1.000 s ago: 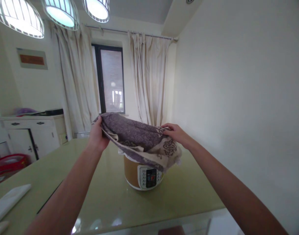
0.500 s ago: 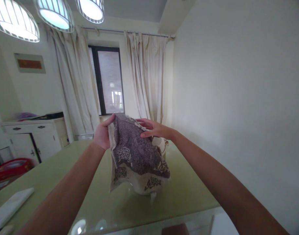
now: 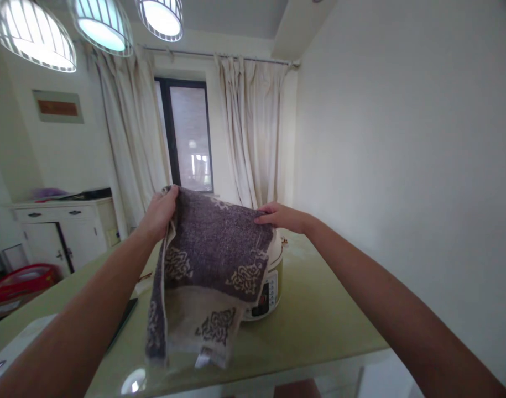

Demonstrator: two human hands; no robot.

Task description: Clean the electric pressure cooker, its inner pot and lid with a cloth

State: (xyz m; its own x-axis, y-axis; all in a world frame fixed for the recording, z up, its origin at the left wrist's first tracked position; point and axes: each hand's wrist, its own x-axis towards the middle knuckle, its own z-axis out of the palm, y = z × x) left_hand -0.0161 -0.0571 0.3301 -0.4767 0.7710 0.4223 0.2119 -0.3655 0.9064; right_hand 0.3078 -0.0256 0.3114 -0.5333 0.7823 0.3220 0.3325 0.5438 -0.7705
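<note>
A purple and cream patterned cloth (image 3: 207,260) hangs in the air over the table, held up by its top edge. My left hand (image 3: 160,213) is closed on its upper left corner. My right hand (image 3: 282,216) pinches its upper right corner. Behind and below the cloth stands a round electric cooker (image 3: 270,276) with a yellow body, a white lid and a button panel; the cloth hides most of it.
The cooker stands on a pale green glossy table (image 3: 319,315). A dark flat object (image 3: 122,323) and a white flat thing (image 3: 12,354) lie at its left. A white cabinet (image 3: 64,232), a red basket (image 3: 20,276), curtains and a bare wall surround it.
The cloth lay over the cooker a second ago. Both hands lifted it off, brought it together, then spread it out, so it now hangs upright and the cooker's lid shows.
</note>
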